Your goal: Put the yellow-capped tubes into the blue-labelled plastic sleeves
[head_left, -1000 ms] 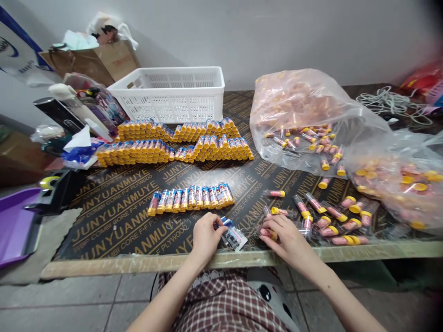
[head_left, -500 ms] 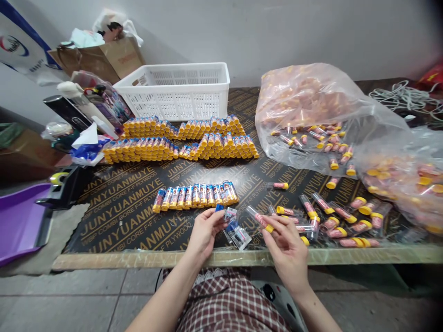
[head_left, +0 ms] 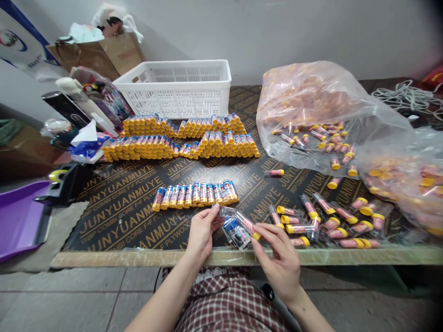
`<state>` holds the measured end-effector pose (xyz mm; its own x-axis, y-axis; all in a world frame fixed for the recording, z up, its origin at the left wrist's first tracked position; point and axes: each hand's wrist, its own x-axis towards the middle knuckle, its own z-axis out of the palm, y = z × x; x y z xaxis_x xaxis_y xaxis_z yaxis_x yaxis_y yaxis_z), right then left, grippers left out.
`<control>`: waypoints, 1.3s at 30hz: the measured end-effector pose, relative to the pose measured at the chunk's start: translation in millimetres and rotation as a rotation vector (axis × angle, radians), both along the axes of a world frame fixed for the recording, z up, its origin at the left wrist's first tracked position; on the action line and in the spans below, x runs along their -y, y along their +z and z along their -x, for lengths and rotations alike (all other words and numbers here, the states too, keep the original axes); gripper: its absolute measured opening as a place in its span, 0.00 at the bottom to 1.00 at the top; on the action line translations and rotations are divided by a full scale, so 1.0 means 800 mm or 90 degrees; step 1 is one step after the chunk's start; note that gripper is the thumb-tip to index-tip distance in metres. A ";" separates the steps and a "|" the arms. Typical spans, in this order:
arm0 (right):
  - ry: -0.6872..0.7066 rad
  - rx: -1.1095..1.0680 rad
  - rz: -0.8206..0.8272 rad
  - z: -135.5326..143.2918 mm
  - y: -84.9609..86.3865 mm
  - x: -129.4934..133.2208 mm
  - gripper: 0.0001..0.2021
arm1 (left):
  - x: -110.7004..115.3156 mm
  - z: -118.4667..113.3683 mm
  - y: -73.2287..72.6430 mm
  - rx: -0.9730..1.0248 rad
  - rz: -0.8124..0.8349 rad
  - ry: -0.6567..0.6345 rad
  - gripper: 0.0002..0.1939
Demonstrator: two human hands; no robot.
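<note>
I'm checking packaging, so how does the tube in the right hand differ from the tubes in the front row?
Look: the held tube is clear, showing pink inside; the row tubes wear printed wraps with blue tops.
Pose: the held tube slants between the fingers of the right hand; the row tubes sit side by side on the table.
Shared: both have yellow at one end.

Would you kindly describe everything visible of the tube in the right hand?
The tube looks like clear plastic, with a pink, lettered section inside and a yellow cap. Held near its cap by the right hand, it points away and leftward above blue-printed wrappers, its clear end near the film in the left hand; contact is unclear.
</note>
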<state>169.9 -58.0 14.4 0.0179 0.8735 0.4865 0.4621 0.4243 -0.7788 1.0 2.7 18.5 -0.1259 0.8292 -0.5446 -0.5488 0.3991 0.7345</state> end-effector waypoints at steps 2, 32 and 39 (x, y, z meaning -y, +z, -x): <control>0.051 0.002 0.031 0.000 0.001 0.000 0.19 | 0.002 -0.002 0.002 0.004 -0.035 -0.008 0.17; 0.258 -0.074 0.067 -0.005 -0.007 -0.025 0.42 | 0.032 -0.022 0.020 0.039 -0.004 -0.333 0.19; 0.253 -0.083 0.061 0.000 -0.007 -0.024 0.42 | 0.036 -0.026 0.023 0.039 0.000 -0.325 0.19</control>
<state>170.2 -39.0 8.9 -0.2724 0.8661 0.4191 0.1722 0.4724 -0.8644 21.9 -26.1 36.8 0.3275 0.7764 -0.5384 -0.3261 0.6277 0.7068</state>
